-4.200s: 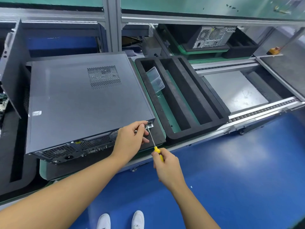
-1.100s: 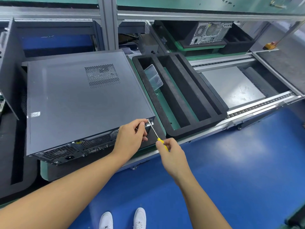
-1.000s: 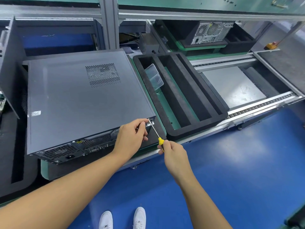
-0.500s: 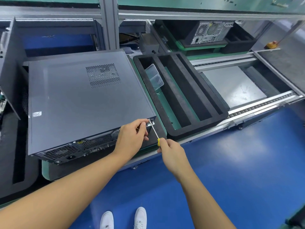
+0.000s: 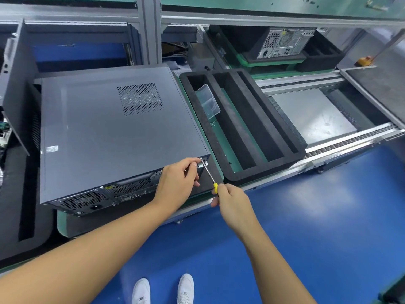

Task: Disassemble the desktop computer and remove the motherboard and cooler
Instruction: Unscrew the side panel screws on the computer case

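A dark grey desktop computer case (image 5: pixel 109 132) lies on its side on the bench, its rear panel with vents and ports facing me. My right hand (image 5: pixel 232 205) grips a screwdriver (image 5: pixel 210 175) with a yellow handle, and its metal tip meets the case's near right rear corner. My left hand (image 5: pixel 178 183) sits against that same corner, fingers curled and pinching at a small silver part beside the tip. The motherboard and cooler are hidden inside the closed case.
A black foam tray (image 5: pixel 252 128) with long slots stands right of the case and holds a clear plastic box (image 5: pixel 208 102). Behind it sits another computer (image 5: pixel 282 42) on a foam tray. A conveyor rail (image 5: pixel 350 139) runs to the right. A grey panel (image 5: pixel 17 84) leans at the left.
My right hand has shifted slightly on the screwdriver handle while the tip stayed at the case corner. My left hand has kept its place at the corner.
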